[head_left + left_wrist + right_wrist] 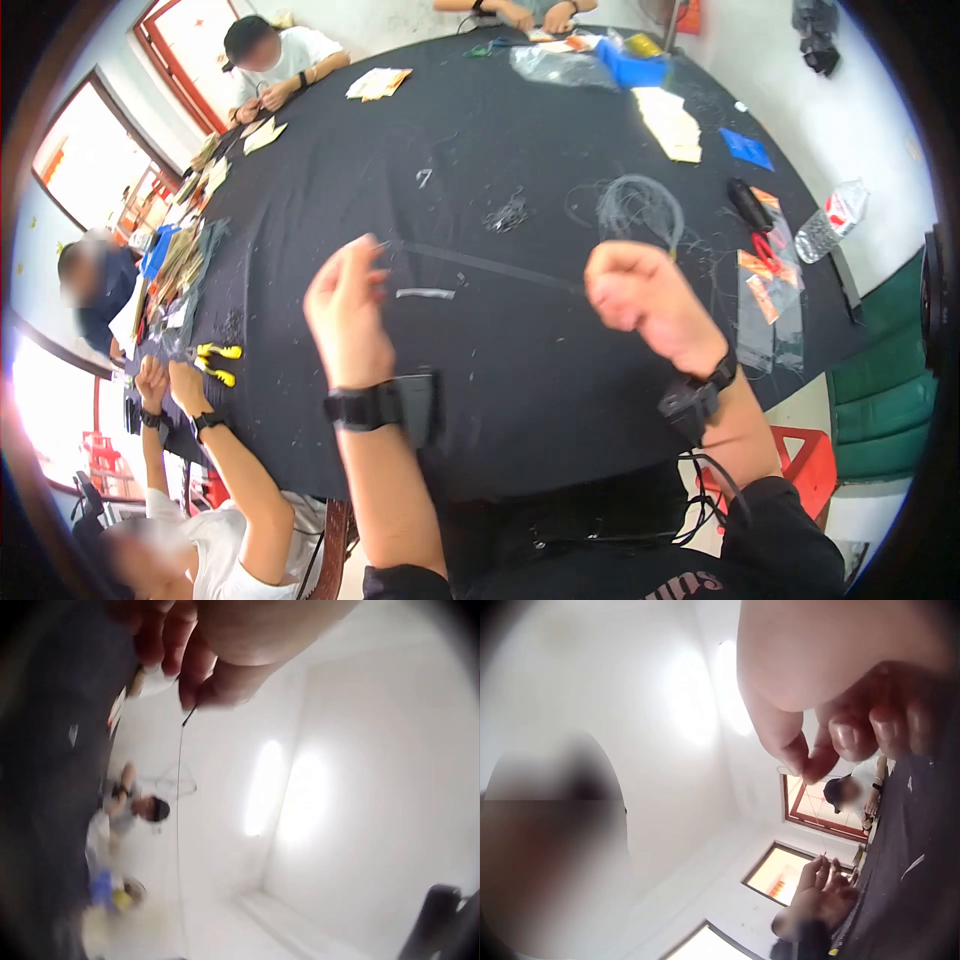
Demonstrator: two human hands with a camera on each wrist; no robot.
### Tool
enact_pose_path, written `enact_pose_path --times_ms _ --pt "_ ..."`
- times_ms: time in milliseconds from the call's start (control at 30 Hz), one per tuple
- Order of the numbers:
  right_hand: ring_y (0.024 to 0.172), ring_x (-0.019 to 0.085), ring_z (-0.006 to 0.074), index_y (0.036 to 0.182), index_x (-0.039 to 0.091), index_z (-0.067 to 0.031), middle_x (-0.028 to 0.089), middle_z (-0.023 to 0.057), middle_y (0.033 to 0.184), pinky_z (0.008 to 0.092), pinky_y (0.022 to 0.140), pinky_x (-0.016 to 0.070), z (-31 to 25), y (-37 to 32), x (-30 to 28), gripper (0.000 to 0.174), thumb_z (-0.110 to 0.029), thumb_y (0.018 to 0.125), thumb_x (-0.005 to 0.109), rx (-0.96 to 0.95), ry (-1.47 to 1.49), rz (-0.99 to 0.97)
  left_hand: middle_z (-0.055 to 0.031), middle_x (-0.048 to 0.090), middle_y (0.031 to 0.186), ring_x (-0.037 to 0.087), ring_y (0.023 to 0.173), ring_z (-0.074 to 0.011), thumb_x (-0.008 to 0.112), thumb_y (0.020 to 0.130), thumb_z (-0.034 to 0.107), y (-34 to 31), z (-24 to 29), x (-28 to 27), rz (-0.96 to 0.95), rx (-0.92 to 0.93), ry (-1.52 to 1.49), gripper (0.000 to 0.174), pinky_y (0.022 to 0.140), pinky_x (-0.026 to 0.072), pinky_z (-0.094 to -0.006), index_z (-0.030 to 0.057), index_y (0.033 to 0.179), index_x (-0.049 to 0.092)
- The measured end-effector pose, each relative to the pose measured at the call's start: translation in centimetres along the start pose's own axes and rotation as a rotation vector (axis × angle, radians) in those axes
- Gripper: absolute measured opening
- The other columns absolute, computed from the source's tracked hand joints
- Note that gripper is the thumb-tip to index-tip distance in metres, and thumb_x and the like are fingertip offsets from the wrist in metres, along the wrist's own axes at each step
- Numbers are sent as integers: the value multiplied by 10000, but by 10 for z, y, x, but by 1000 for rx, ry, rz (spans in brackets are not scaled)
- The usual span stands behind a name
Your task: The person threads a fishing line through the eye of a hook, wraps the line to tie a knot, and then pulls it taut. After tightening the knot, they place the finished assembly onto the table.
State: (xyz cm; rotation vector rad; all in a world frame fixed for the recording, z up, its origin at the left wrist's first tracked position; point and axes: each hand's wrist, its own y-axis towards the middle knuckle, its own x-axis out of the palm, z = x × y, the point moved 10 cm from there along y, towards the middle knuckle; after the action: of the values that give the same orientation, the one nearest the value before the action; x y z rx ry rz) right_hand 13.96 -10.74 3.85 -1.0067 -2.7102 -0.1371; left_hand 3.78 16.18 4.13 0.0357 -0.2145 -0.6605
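My left hand [347, 310] is raised over the black table, thumb and forefinger pinching a small dark, slender piece [190, 715]. From its tip a thin line [178, 817] runs off straight. Across from it, my right hand [650, 300] pinches the other part of this line between thumb and forefinger, the other fingers curled. Between the hands the line shows as a pale blurred streak in the head view. Below it a short clear strip [425, 294] lies on the cloth. Beyond the hands are a heap of small dark pieces [508, 212] and a coil of clear line [676, 205].
Red-handled scissors [766, 252], a black cylindrical thing [748, 205] and a plastic bottle [815, 238] are at the right. Yellow-handled pliers [220, 378] lie left, near another person's hands [185, 388]. A blue box [632, 66] and paper packets [668, 125] stand farther back.
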Motion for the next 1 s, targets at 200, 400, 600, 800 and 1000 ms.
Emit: enact_pose_path --times_ms 200,400,600,800,1000 --pt "608 574 144 813 638 -23 638 71 681 313 594 457 11 -34 59 196 -208 867 673 89 -706 -359 -3 546 565 461 553 -78 707 830 202 19 13 -93 -3 58 889 257 525 377 -278 -48 771 704" --pt "704 671 227 886 694 -19 682 126 748 342 672 511 -7 -54 15 218 -222 810 674 94 -879 -284 -220 656 668 690 655 -314 719 783 247 4 -11 -152 183 -50 1236 246 660 521 -372 5 745 743" --pt "766 671 239 857 713 -34 682 130 802 346 698 515 -48 -41 -148 236 -207 709 774 -7 -1103 596 -272 614 652 655 650 -410 658 823 266 -18 26 -130 250 63 1429 369 654 513 -456 -74 681 676" --pt "794 679 297 773 709 -55 693 124 810 380 691 522 -32 -38 -165 193 -199 672 790 -35 -1233 798 -215 682 917 650 910 -355 638 831 230 -80 73 2 -13 381 1216 282 841 514 -428 -34 895 716" --pt "686 685 262 734 728 -45 685 124 700 357 637 516 -18 -36 -190 169 -196 683 785 -104 -982 768 -222 558 1315 553 1186 -369 646 847 200 -189 4 229 -972 763 874 376 1012 444 -433 -1 1165 634"
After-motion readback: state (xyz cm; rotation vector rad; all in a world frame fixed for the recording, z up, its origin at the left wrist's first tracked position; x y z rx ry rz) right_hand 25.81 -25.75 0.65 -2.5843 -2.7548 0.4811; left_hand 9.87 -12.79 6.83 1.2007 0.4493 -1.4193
